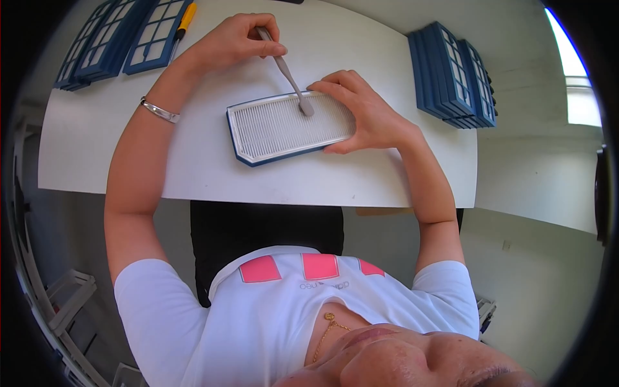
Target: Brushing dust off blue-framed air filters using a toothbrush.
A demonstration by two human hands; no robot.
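Observation:
A pleated HEPA-type filter [271, 128] with white folds and a blue frame lies on the white table, pleats facing up. My left hand [242, 37] pinches the handle of a small grey toothbrush-like brush [289, 77] between thumb and fingers. The brush's head rests against the pleats near the far edge, right of the middle. My right hand [370, 113] grips the filter's right end, fingers on the far edge and thumb on the near edge. That end of the filter is partly hidden by the hand.
Stacks of blue-framed filters [104, 41] stand at the table's far left. A screwdriver [186, 22] with a yellow and black handle lies by them. More stacked filters [449, 72] stand on the right side. The near edge of the white table [290, 196] runs before my body.

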